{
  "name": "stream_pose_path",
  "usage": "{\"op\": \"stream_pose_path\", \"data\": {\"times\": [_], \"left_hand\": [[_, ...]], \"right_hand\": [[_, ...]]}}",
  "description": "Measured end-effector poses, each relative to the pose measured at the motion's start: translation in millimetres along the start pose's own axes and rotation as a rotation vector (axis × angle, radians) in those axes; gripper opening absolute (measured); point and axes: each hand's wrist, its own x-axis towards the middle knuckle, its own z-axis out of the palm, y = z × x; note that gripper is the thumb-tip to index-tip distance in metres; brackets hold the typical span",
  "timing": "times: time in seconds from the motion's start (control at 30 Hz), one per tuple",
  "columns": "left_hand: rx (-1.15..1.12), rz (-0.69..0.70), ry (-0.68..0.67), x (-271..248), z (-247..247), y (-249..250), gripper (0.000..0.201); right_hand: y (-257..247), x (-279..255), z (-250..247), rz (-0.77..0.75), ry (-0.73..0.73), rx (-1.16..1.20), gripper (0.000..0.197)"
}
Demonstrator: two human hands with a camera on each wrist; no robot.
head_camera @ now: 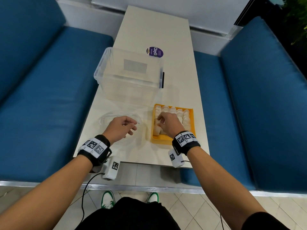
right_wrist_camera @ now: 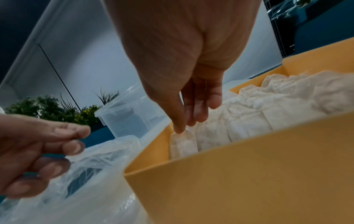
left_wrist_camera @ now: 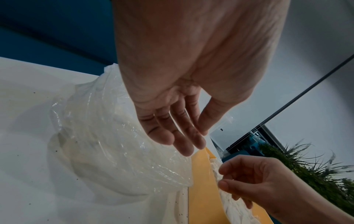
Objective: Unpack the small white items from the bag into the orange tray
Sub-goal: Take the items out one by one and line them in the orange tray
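One orange tray (head_camera: 191,116) holds rows of small white items (head_camera: 185,120), too many to count; right hand (head_camera: 167,124) fingertips touch one, left hand (head_camera: 120,127) loosely open over the clear bag (head_camera: 108,118).

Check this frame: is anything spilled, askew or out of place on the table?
Nothing stands out. The white items sit in rows inside the orange tray, the crumpled clear bag lies beside it, and the clear bin stands upright.

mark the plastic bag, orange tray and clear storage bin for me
plastic bag (left_wrist_camera: 107,145): left wrist view, crumpled middle.
orange tray (head_camera: 162,140): head view, bare near wall.
clear storage bin (head_camera: 99,70): head view, left rim.
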Motion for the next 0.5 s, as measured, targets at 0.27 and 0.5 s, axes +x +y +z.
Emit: {"op": "stream_pose_path", "data": {"times": [0.27, 0.5], "left_hand": [[-0.005, -0.01, -0.005, -0.8, 0.8, -1.9, 0.014], [0.0, -0.012, -0.005, -3.3, -0.3, -1.8, 0.014]], "right_hand": [[-2.5, -16.2, -5.2, 0.039, -0.218, -0.148, 0.007], [-7.4, -15.3, -0.6, 0.06, -0.363, -0.13, 0.017]]}}
